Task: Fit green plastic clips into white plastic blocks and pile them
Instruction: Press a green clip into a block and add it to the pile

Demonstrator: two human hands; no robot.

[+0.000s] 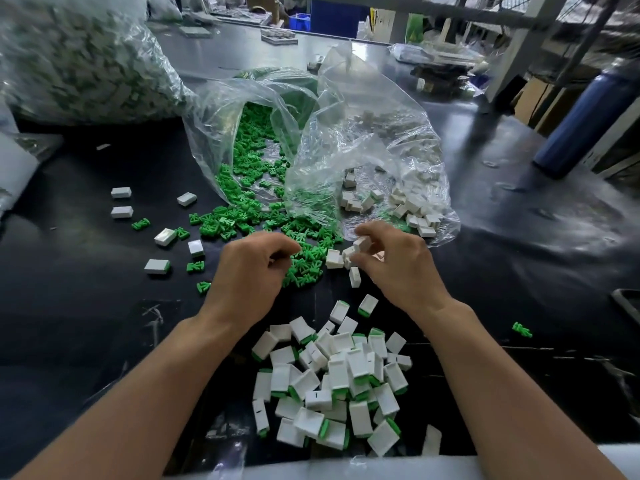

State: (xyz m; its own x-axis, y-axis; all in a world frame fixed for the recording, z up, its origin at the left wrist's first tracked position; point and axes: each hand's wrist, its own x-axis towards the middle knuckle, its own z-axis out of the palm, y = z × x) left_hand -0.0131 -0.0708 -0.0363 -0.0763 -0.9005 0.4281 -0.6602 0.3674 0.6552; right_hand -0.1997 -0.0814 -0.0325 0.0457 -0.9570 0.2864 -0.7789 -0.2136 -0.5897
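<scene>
Black worktop point(86, 306); right hand point(405, 268) fingers point(367, 231) clamped on white blocks point(362, 243), left hand point(249, 271) fingers point(277, 249) curled over green clips point(308, 265), hold unclear.

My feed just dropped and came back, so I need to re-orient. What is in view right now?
clip bag: one, clear, centre
block bag: one, clear, right of it
green clips: many, green, spilling from clip bag
white blocks: many, white, in block bag's mouth
finished blocks: dozens, white with green ends, piled nearest
stray finished blocks: about six, same colours, scattered left
big bag: one, clear, full, far left
table: one, black
blue cylinder: one, far right
left hand: fingers curled over clips, grip unclear
right hand: pinches one white block
</scene>
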